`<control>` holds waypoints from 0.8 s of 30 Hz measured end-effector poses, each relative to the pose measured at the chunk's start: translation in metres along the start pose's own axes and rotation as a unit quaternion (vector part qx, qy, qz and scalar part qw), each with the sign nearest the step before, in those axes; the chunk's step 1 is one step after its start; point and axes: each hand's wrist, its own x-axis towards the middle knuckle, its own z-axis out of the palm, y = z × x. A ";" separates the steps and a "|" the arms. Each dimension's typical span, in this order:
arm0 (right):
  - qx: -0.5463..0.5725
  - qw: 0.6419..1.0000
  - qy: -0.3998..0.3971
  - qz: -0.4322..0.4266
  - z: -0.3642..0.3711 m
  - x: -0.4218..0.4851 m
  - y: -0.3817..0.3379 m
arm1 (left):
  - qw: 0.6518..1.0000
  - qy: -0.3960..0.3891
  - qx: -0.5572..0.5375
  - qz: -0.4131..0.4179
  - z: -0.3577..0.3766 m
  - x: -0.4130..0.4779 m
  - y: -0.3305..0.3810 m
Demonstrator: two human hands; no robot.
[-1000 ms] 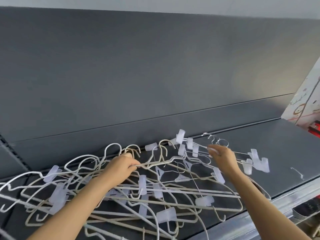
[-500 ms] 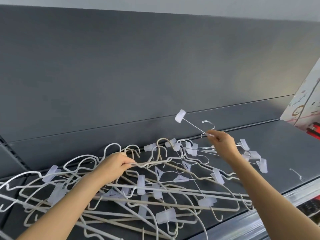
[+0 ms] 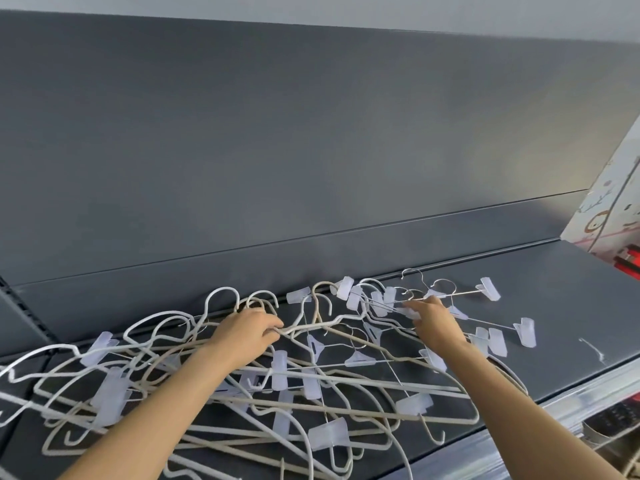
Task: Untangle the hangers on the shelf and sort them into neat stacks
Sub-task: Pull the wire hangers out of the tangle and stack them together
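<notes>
A tangled pile of hangers (image 3: 311, 386) covers the left and middle of the dark grey shelf (image 3: 571, 292): thick cream and white hangers mixed with thin wire hangers that carry translucent clips. My left hand (image 3: 246, 336) grips the neck of a cream hanger (image 3: 332, 323) near the back of the pile. My right hand (image 3: 433, 323) pinches a thin wire clip hanger (image 3: 450, 295) at the pile's right end, low over the shelf. A few clip hangers (image 3: 524, 332) lie spread just right of that hand.
A grey back panel (image 3: 311, 150) rises behind the shelf. A white printed box (image 3: 609, 209) and something red (image 3: 630, 261) stand at the far right. A small white scrap (image 3: 593, 351) lies on the shelf's bare right part. The metal front edge (image 3: 588, 393) runs below my right arm.
My right hand had lifted a clip hanger up above the pile; it has now come back down to shelf level with the hanger lying flatter. My left hand has kept its grip.
</notes>
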 end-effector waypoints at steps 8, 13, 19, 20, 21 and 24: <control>0.149 0.984 0.094 -0.021 -0.033 0.002 0.008 | 0.998 -0.005 -0.065 -0.023 0.006 0.006 0.000; 0.127 0.983 0.132 0.027 -0.037 0.004 0.038 | 0.994 0.064 -0.086 -0.010 0.006 0.005 0.005; 0.104 0.987 0.088 0.091 -0.025 0.007 0.054 | 0.989 0.090 -0.116 0.006 -0.009 -0.001 0.001; 0.102 0.988 0.076 0.091 -0.024 0.007 0.055 | 0.988 0.094 -0.121 0.004 -0.012 -0.003 -0.002; 0.099 0.989 0.063 0.090 -0.024 0.008 0.055 | 0.987 0.101 -0.125 0.004 -0.014 -0.003 -0.006; 0.040 0.993 0.030 0.109 -0.027 0.005 0.049 | 0.986 0.114 -0.124 -0.004 -0.020 -0.007 -0.014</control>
